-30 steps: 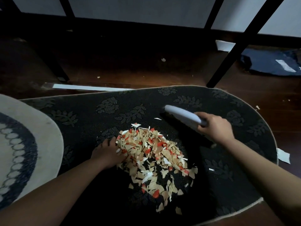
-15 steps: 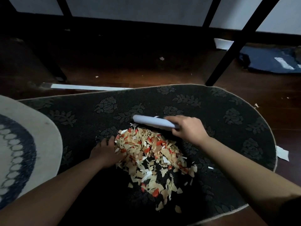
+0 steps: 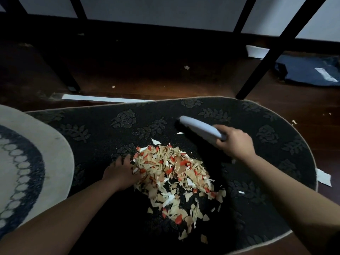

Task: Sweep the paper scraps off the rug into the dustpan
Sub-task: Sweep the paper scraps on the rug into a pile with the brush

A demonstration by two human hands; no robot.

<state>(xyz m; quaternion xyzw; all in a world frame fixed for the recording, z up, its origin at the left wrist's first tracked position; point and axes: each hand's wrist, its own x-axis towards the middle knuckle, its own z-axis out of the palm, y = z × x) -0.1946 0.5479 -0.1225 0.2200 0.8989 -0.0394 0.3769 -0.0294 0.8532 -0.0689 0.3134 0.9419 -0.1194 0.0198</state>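
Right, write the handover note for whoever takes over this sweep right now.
Right hand: grips the handle of the brush, head on the dark rug just beyond the heap.
Left hand: rests on the rug against the heap's left edge; fingers partly buried, so its grip cannot be told.
Paper scraps: gathered in one heap mid-rug; a few strays to the right.
Dustpan: not visible in this dark view.
Done: scraps heaped.
Left: sweep the heap and strays into the dustpan.
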